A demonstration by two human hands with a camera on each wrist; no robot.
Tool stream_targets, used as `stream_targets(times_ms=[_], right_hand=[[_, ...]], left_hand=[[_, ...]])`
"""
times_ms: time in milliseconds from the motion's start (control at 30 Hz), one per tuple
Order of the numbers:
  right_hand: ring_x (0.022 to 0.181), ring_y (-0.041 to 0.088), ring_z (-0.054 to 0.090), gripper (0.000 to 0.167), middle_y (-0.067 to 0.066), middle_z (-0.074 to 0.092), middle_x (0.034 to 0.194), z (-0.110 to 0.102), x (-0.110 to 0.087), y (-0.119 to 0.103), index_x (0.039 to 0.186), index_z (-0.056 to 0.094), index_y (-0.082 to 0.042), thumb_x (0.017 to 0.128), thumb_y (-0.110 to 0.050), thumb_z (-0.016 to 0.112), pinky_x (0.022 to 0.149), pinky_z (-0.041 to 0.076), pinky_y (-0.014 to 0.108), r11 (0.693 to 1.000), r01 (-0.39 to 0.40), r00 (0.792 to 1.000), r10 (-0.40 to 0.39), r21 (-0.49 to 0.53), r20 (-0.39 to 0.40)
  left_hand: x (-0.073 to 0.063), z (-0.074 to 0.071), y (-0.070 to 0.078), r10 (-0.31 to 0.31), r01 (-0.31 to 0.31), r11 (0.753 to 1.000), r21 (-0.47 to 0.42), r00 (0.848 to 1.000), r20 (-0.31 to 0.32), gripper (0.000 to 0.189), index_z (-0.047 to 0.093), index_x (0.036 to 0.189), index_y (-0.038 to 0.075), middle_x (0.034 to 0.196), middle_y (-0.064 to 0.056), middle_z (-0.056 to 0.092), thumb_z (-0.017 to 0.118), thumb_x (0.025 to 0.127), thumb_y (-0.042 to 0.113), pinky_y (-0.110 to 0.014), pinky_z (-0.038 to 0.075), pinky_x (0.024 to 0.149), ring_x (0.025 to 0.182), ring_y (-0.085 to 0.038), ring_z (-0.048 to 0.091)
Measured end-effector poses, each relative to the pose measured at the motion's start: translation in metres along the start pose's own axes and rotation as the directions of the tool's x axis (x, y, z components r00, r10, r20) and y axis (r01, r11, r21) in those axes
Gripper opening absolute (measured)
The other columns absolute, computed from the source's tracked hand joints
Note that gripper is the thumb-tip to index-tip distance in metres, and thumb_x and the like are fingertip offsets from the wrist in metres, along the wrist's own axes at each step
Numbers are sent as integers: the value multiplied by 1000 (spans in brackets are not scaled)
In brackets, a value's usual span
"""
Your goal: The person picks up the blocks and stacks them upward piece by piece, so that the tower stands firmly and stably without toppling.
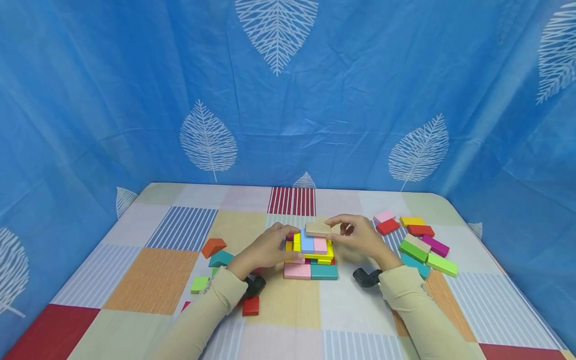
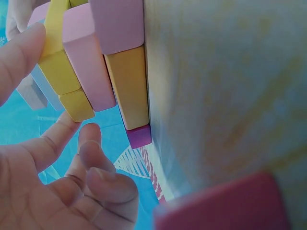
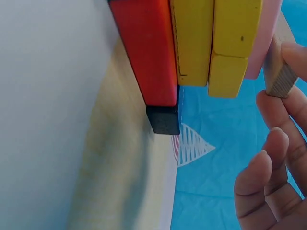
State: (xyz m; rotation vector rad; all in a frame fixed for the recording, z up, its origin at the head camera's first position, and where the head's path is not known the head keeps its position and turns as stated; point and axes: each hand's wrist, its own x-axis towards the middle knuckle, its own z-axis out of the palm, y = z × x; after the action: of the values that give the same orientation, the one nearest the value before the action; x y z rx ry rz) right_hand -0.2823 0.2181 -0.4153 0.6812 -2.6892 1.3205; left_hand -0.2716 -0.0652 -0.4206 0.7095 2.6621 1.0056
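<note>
Step in hand looks like setting the plain wood block (image 1: 317, 229) on top of the block stack (image 1: 309, 250), toward its far side; next move prob. calls for squaring it up, then a gentle release. R hand (image 1: 358, 235), right of the stack, pinches the block's end btwn thumb & index; L hand (image 1: 268, 246) spans the stack's left side, fingers loose, contact hard to confirm.
</note>
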Motion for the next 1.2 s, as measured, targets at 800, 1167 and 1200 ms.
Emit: stream_targets(times_ms=[800, 1167, 1200], right_hand=[[84, 20, 58, 35, 16, 73, 113, 2, 5, -6, 124, 75, 2, 92, -7, 86, 70, 51, 26, 999, -20, 998, 17, 31, 68], [91, 12, 61, 24, 14, 77, 113, -45, -39, 16, 124, 74, 6, 102, -5, 74, 79, 54, 21, 996, -80, 989, 74, -45, -129], [90, 10, 62, 23, 16, 77, 112, -53, -46, 20, 123, 74, 6, 103, -4, 73, 78, 54, 21, 995, -90, 984, 81, -46, -162]], left_hand=[[1, -3, 1, -1, 1, 1000, 0, 1000, 22, 71, 58, 153, 10, 138, -16, 58, 85, 93, 35, -58, 52, 110, 123, -31, 58], [-1, -3, 0, 2, -2, 1000, 19, 1000, 4, 70, 59, 153, 11, 136, -14, 58, 86, 93, 33, -56, 53, 108, 122, -30, 58], [0, -2, 0, 5, -6, 1000, 20, 1000, 6, 70, 58, 153, 11, 136, -15, 58, 86, 93, 33, -57, 53, 109, 122, -30, 58]])
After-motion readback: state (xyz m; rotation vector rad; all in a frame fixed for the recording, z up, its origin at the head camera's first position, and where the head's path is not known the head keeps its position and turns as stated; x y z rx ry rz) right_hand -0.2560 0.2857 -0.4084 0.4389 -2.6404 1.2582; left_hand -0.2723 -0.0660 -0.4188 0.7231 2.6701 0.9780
